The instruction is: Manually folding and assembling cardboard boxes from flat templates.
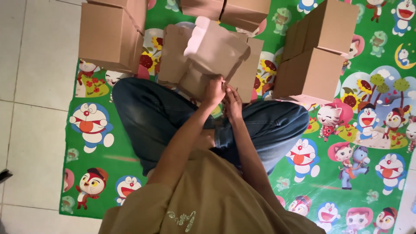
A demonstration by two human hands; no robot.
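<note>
Both hands work at one half-folded cardboard box [208, 56] held over the crossed legs, near the middle of the cartoon-printed mat [99, 182]. The left hand [215, 91] pinches the box's near edge with closed fingers; the right hand [234, 104] presses against the same edge just beside it — whether its fingers close on the card cannot be told. Finished boxes stand stacked toward the mat's far left corner [108, 37] and far right side [316, 56].
</note>
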